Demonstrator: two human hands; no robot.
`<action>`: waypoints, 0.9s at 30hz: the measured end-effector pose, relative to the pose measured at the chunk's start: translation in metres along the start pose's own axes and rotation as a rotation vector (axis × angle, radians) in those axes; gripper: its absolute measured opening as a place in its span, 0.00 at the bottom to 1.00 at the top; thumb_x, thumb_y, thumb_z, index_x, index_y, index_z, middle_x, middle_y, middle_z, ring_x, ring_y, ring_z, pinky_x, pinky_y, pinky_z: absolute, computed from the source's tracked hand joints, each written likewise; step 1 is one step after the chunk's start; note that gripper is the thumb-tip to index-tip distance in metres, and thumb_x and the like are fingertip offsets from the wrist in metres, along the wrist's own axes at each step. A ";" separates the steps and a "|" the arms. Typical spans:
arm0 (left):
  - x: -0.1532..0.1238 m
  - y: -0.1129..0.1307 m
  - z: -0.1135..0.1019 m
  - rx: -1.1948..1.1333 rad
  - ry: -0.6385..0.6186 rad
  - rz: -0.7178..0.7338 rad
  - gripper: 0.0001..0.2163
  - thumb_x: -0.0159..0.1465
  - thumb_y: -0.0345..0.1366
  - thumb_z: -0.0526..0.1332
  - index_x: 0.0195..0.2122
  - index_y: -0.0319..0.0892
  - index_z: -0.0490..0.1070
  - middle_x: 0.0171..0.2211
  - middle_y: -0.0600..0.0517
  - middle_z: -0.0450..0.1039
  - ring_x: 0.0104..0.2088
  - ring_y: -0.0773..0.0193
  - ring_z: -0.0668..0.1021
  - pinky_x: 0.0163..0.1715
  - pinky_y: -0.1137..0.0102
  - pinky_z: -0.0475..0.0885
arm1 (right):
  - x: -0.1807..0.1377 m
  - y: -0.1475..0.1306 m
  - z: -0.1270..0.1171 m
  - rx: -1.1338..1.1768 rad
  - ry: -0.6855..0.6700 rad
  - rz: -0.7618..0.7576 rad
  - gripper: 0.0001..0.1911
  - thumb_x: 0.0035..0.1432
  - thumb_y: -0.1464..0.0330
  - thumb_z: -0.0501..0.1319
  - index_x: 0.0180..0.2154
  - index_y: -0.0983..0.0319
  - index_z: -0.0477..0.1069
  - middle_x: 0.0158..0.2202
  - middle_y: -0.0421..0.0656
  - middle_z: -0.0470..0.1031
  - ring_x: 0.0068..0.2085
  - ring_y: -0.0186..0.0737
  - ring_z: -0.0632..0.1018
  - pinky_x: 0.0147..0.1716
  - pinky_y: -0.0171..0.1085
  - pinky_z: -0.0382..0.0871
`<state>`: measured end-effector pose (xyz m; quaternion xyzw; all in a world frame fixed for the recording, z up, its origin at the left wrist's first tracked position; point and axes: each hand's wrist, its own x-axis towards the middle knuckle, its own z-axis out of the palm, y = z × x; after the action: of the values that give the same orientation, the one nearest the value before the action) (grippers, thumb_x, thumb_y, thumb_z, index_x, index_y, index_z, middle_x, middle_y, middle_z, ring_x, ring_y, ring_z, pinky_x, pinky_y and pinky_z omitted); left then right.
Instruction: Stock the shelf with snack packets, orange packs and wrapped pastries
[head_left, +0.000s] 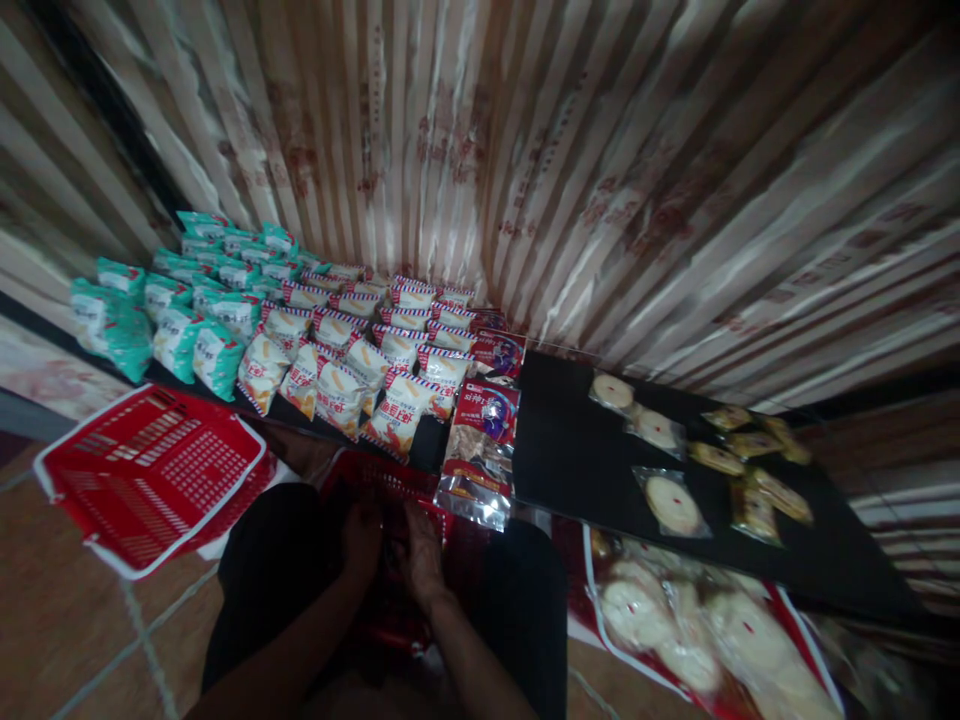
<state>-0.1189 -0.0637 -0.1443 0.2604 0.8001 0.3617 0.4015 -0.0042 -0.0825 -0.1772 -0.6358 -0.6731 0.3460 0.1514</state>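
The left hand [365, 530] and the right hand [424, 555] are down inside the dark red basket [390, 478] between the knees, and I cannot tell whether they grasp something; in such shadow, it seems wise to feel for each packet's sealed edge and lift without squeezing. Beyond them, the red packet [481, 450] lies at the black board's [562, 430] front edge, with 神 among its white characters, while white bags [394, 420] leftward show a red 虾.

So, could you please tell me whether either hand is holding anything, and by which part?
That cannot be told: the left hand and right hand are down at the middle basket, too dark to show any grip.
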 end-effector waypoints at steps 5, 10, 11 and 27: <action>-0.028 0.019 -0.003 -0.076 -0.055 0.093 0.06 0.48 0.29 0.54 0.27 0.41 0.68 0.26 0.52 0.73 0.30 0.62 0.76 0.36 0.67 0.70 | -0.004 -0.011 -0.014 0.056 -0.020 -0.109 0.29 0.49 0.77 0.55 0.55 0.64 0.64 0.56 0.50 0.66 0.58 0.48 0.64 0.57 0.48 0.57; -0.047 0.040 -0.017 -0.146 -0.114 0.192 0.07 0.49 0.32 0.54 0.29 0.41 0.68 0.28 0.50 0.73 0.32 0.59 0.75 0.38 0.64 0.70 | -0.012 -0.031 -0.032 0.208 -0.018 -0.081 0.20 0.59 0.74 0.48 0.50 0.61 0.69 0.43 0.48 0.77 0.44 0.41 0.77 0.45 0.39 0.68; -0.051 0.043 -0.021 -0.167 -0.121 0.209 0.08 0.50 0.34 0.54 0.31 0.41 0.68 0.31 0.49 0.73 0.34 0.59 0.75 0.40 0.63 0.70 | -0.015 -0.035 -0.034 0.222 -0.024 -0.073 0.20 0.59 0.73 0.48 0.50 0.61 0.69 0.41 0.47 0.78 0.42 0.41 0.77 0.43 0.37 0.69; -0.074 0.024 -0.080 -0.213 -0.116 0.371 0.21 0.53 0.48 0.56 0.43 0.41 0.67 0.46 0.44 0.71 0.49 0.53 0.72 0.52 0.58 0.65 | -0.062 -0.077 -0.077 0.355 0.122 -0.174 0.17 0.60 0.60 0.49 0.33 0.63 0.72 0.29 0.44 0.77 0.31 0.40 0.77 0.32 0.34 0.69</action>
<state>-0.1422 -0.1314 -0.0589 0.3795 0.6713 0.4963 0.3988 -0.0038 -0.1177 -0.0569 -0.5581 -0.6436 0.4059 0.3310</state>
